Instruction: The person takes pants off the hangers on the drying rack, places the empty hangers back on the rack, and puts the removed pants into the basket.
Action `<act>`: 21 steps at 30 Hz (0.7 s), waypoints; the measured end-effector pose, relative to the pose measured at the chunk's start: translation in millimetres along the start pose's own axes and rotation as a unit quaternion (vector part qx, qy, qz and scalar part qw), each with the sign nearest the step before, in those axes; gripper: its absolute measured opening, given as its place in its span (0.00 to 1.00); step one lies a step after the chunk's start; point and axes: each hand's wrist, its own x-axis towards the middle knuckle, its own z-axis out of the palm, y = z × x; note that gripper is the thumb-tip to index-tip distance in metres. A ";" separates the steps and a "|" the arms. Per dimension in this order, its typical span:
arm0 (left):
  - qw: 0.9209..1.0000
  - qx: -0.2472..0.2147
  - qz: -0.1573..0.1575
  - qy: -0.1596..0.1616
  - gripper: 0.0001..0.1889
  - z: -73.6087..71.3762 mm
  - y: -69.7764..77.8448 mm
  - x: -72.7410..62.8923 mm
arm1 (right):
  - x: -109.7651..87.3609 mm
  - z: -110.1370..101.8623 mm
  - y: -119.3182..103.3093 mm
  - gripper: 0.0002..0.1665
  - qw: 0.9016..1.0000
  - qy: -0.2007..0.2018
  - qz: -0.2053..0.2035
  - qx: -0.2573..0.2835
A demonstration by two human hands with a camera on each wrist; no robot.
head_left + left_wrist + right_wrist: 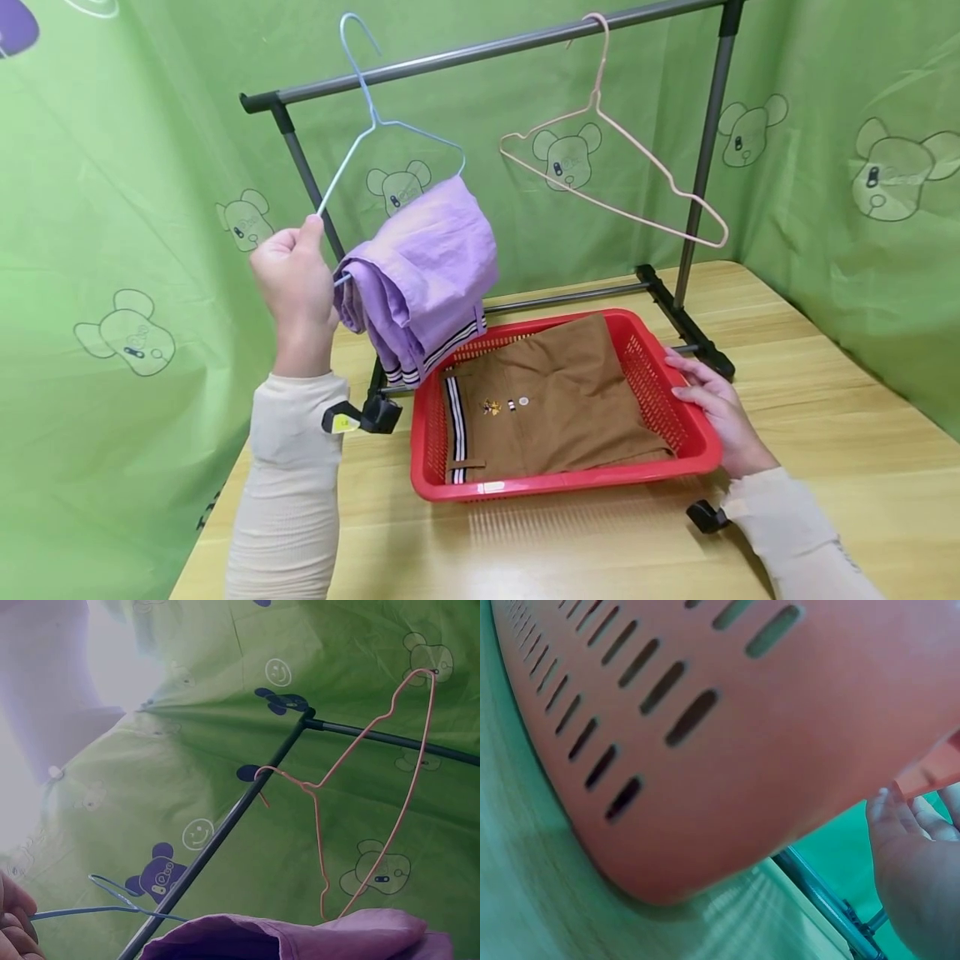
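Note:
My left hand (296,275) grips one sloping arm of a light blue wire hanger (346,170), close to its lower corner. Folded purple trousers (427,250) with a striped waistband hang over the hanger's bottom bar. In the head view the hook rises above the rail, and in the left wrist view the blue hanger (82,910) crosses in front of the rail. My right hand (720,412) holds the right rim of a red plastic basket (570,483), thumb over the edge. Brown folded trousers (555,400) with a striped waistband lie inside it.
A grey clothes rail (480,56) on black feet stands behind the basket. From its right part hangs a pink wire hanger (637,150) with nothing on it. Beneath is a wooden table (825,467); green printed curtains (150,208) surround it.

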 end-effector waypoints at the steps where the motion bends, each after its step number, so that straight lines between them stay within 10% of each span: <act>1: 1.000 -0.002 0.000 0.000 0.21 -0.4 0.3 -0.5 | 0.0 0.1 -0.8 0.25 1.000 0.001 0.001 -0.002; 21: 1.000 -0.004 -0.009 0.006 0.23 -13.1 -5.6 -8.3 | 9.1 12.4 -29.5 0.15 0.977 0.074 0.013 -0.202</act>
